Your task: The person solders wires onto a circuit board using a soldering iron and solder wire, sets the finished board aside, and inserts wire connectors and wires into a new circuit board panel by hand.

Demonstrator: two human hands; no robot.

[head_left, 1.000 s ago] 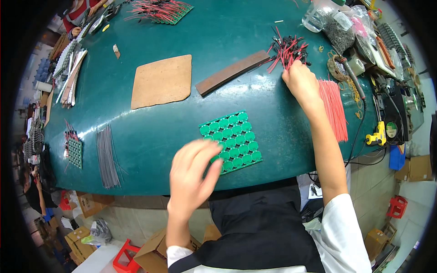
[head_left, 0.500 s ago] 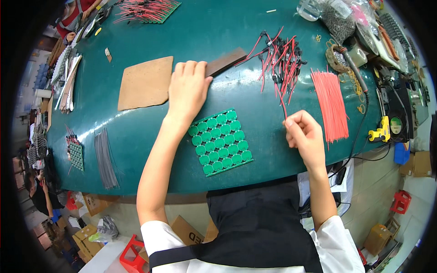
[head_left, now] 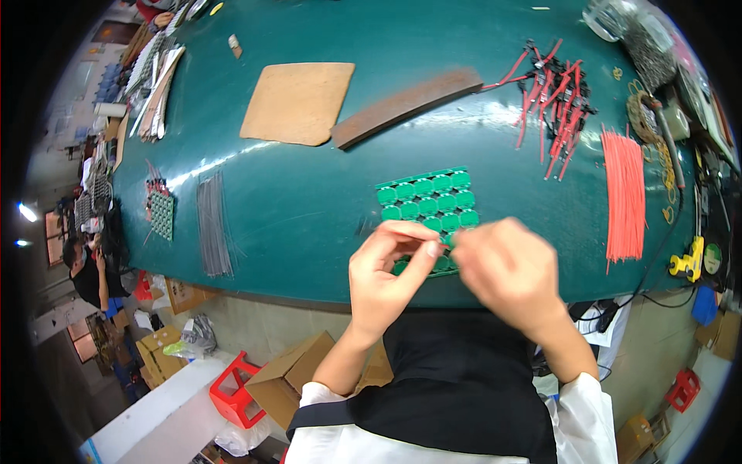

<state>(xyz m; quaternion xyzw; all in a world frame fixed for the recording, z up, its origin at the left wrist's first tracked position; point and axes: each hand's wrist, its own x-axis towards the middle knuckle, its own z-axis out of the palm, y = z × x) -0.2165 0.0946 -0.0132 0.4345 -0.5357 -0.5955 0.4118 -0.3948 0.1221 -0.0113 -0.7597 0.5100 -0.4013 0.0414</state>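
Both my hands meet over the near half of a green panel of small round-cornered circuit boards [head_left: 421,188], which lies flat on the table. My left hand [head_left: 386,274] is closed in a pinch, thumb against forefinger, with a small bit of red wire showing at its fingertips. Close beside it, my right hand [head_left: 506,271] is smeared by motion, its fingers curled toward the left fingertips; what it holds is not visible. A pile of red wires with black connectors [head_left: 556,104] lies to the far right.
Beyond the panel lie a dark brown bar [head_left: 410,107] and a tan board [head_left: 297,104]. Straight red wires [head_left: 623,197] are bundled at right, grey wires [head_left: 214,224] at left near a small wired circuit panel [head_left: 162,213]. A yellow glue gun [head_left: 686,261] rests at the right edge.
My left hand has left the brown bar and come back over the panel. My right hand, which held a red wire near the pile, has moved left to join it. The view has shifted.
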